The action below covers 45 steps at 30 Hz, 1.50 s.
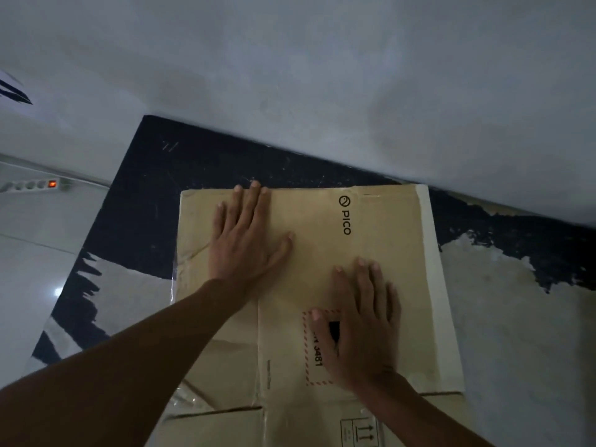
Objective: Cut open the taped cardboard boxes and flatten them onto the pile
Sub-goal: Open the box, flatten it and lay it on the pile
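Flattened box (309,253) — "PICO", partial "3481".

The scene is dim, with a cool grey-blue cast and soft grain throughout. A small glare spot shines on the pale floor tile (57,291) left of the flattened cardboard (322,253). The cardboard's print reads fairly sharp. Straight lines bow toward the frame edges. The wall (322,75) behind the cardboard looks smeared and featureless.
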Each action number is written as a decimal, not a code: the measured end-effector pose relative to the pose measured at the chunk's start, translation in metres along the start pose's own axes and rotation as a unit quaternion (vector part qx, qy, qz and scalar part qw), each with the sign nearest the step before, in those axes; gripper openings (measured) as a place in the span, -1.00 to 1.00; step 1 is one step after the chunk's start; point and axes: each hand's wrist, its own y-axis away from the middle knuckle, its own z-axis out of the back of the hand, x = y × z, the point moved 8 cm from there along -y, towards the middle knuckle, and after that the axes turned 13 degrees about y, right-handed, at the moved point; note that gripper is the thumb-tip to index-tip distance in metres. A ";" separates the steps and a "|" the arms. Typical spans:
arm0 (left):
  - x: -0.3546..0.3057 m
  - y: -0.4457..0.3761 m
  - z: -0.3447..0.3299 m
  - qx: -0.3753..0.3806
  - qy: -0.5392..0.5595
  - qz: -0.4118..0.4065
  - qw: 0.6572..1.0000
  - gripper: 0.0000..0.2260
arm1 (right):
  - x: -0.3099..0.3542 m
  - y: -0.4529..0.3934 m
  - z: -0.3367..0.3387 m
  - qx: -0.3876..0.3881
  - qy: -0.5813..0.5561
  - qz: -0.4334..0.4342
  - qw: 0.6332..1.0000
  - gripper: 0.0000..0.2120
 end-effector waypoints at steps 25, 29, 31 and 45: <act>0.046 0.005 0.030 0.034 0.014 0.101 0.994 0.13 | -0.022 -0.123 0.010 0.121 0.006 -0.048 0.991 0.01; 0.045 0.006 0.032 0.020 -0.011 0.083 0.996 0.09 | -0.048 -0.112 0.008 0.120 0.008 -0.087 0.989 0.12; 0.039 0.008 0.034 0.009 -0.006 0.079 0.997 0.02 | -0.046 -0.114 0.009 0.105 0.007 -0.083 0.991 0.10; 0.005 0.140 -0.006 0.007 0.027 0.029 0.999 -0.28 | -0.046 -0.116 0.005 0.113 0.029 -0.068 0.991 0.06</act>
